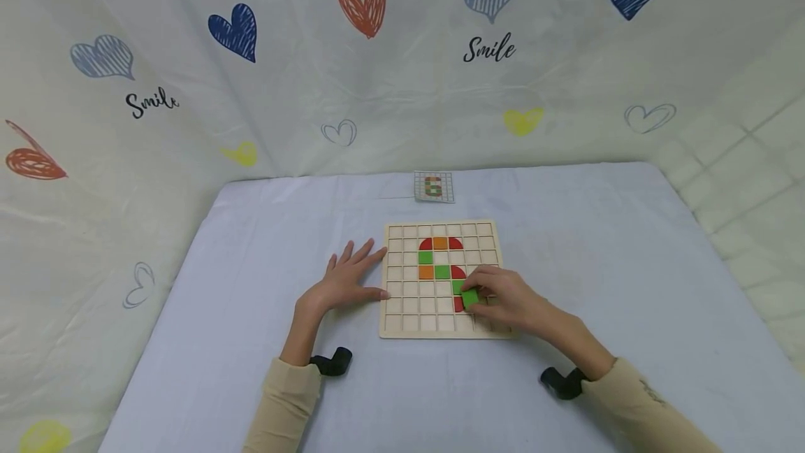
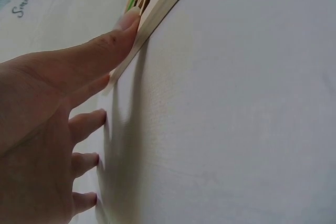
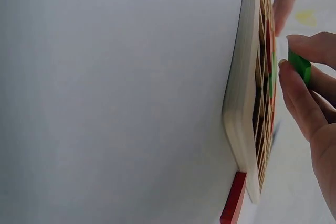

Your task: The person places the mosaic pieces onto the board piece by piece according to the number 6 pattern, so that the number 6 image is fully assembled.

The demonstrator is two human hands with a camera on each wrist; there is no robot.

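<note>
A wooden grid board point(image 1: 402, 328) lies on the white-covered table, with red, orange and green pieces set in several of its cells. Over its lower right part, my right hand point(image 1: 512, 299) pinches a green square block point(image 1: 469, 298) between thumb and fingers. In the right wrist view that green block point(image 3: 299, 67) is held tilted, apart from the board's surface. Just beside it in the head view sits a red piece point(image 1: 458, 304), partly covered. My left hand point(image 1: 342, 285) has its fingers spread, thumb and index fingertip touching the board's left edge.
Behind the board lies a small pattern card point(image 1: 434, 187) showing a coloured shape on a grid. A loose red block point(image 3: 234, 198) lies by the board's edge in the right wrist view. A cloth printed with hearts point(image 1: 402, 82) hangs behind the table.
</note>
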